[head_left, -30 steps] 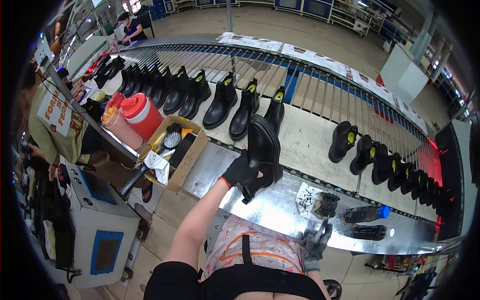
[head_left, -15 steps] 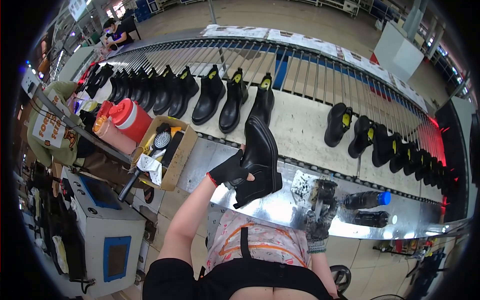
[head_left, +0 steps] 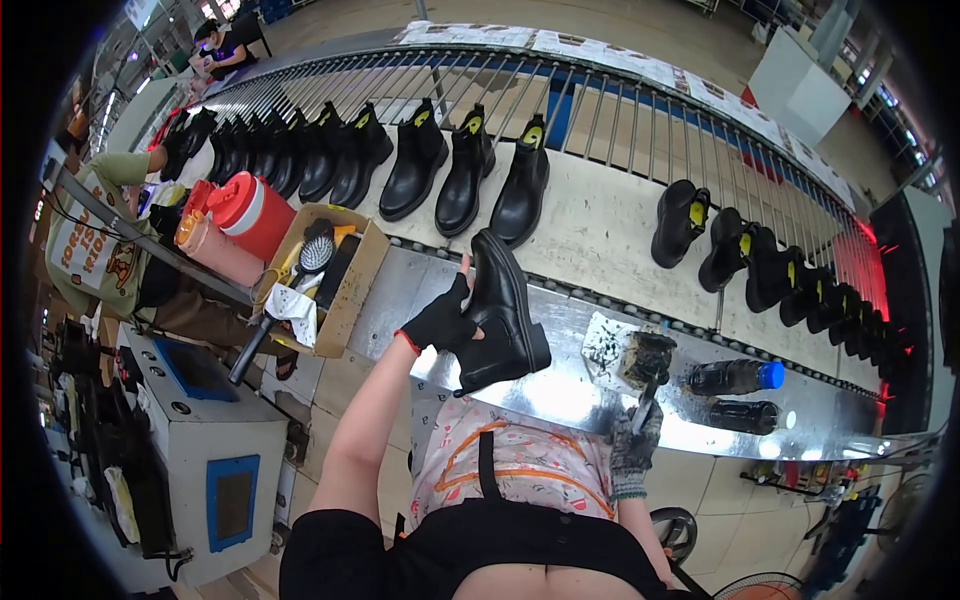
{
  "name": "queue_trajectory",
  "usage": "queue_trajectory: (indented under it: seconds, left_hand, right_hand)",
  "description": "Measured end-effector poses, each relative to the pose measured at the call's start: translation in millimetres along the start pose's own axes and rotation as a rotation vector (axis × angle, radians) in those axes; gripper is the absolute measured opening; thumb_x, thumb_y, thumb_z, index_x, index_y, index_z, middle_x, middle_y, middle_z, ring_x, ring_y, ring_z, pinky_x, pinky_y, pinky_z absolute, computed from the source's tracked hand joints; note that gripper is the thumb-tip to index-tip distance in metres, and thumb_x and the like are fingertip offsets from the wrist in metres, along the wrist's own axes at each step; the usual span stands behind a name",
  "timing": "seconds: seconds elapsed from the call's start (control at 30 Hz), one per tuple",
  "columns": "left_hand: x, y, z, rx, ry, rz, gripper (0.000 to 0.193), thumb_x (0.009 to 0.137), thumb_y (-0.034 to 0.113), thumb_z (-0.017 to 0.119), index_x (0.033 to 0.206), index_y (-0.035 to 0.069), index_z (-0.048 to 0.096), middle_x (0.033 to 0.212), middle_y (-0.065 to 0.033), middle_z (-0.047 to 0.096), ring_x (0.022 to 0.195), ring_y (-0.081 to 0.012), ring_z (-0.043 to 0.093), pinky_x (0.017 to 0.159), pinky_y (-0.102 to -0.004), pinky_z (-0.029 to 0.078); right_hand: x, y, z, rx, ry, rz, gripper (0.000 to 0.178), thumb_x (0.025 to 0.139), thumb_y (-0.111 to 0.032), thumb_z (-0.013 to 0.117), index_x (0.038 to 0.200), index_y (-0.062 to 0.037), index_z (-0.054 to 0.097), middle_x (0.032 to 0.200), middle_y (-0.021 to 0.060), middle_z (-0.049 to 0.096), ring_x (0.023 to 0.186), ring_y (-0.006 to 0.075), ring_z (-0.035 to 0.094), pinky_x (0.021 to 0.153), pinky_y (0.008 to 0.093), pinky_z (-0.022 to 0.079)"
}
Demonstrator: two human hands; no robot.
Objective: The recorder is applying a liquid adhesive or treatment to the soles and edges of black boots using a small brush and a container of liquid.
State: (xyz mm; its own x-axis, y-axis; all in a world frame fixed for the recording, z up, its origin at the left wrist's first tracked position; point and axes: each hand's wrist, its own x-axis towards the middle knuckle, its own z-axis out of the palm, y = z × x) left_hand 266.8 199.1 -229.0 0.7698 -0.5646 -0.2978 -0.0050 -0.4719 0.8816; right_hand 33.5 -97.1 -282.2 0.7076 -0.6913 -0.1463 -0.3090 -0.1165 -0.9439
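Note:
A black ankle boot (head_left: 498, 315) hangs tilted over the near edge of the metal ledge, toe pointing away from me and sole to the right. My left hand (head_left: 445, 318), in a black fingerless glove, is closed around its shaft side. At the right, my right hand (head_left: 632, 440) wears a grey knit glove stained black. Its fingers are closed round a slim, pale-edged thing whose kind is not clear. Just beyond them is a blackened block or small tub (head_left: 648, 358), beside a white sheet with black smears (head_left: 607, 345).
Finished-looking black boots (head_left: 520, 195) line the conveyor (head_left: 600, 215), more standing at right (head_left: 680, 225). Two dark bottles (head_left: 735, 378) lie on the metal ledge (head_left: 560, 370). A cardboard box (head_left: 365, 265) with brushes and a red jug (head_left: 250, 215) sit left. A co-worker (head_left: 110, 230) stands beyond.
The boot in my left hand has shifted left, away from the conveyor's boots. My right hand has drawn back toward me from the blackened block. The view has tipped slightly.

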Motion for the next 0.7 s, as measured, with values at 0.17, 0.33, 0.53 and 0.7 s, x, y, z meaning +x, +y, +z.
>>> queue_trajectory:
  seconds: [0.17,0.33,0.53,0.7]
  left_hand:
    - [-16,53,63,0.629,0.486,0.219,0.090,0.067,0.022,0.072,0.139,-0.002,0.025,0.132,-0.0271,0.038,0.124,-0.0428,0.035,0.100,-0.0476,0.031]
    - [-44,81,169,0.760,0.106,0.722,0.093,0.066,0.055,0.067,0.141,0.010,0.034,0.148,-0.0127,0.027,0.136,-0.0349,0.024,0.107,-0.0580,0.014]
    - [-68,80,125,0.256,0.369,0.704,0.034,0.073,0.036,0.065,0.093,0.009,0.061,0.101,-0.0093,0.059,0.110,-0.0286,0.050,0.099,-0.0456,0.032]
    - [3,-1,23,0.393,0.975,0.322,0.035,0.089,0.030,0.051,0.115,0.009,0.059,0.114,-0.0182,0.052,0.103,-0.0355,0.050,0.086,-0.0427,0.041]
  right_hand:
    - [35,-34,38,-0.311,-0.243,-0.463,0.068,0.080,-0.030,0.061,0.132,0.0062,0.038,0.121,0.0267,0.052,0.108,0.0390,0.051,0.093,0.0414,0.041]
    - [76,-48,95,-0.360,-0.192,-0.649,0.056,0.086,-0.021,0.055,0.135,0.0008,0.038,0.125,0.0218,0.050,0.111,0.0317,0.052,0.094,0.0356,0.043]
    - [71,-119,74,0.267,-0.222,0.008,0.054,0.088,-0.008,0.055,0.137,-0.0069,0.033,0.066,-0.0006,0.051,0.047,0.0066,0.048,0.038,0.0222,0.044]
    - [70,-32,77,-0.080,-0.240,-0.328,0.033,0.088,-0.010,0.054,0.120,-0.0039,0.048,0.062,-0.0009,0.049,0.045,0.0068,0.048,0.037,0.0225,0.038]
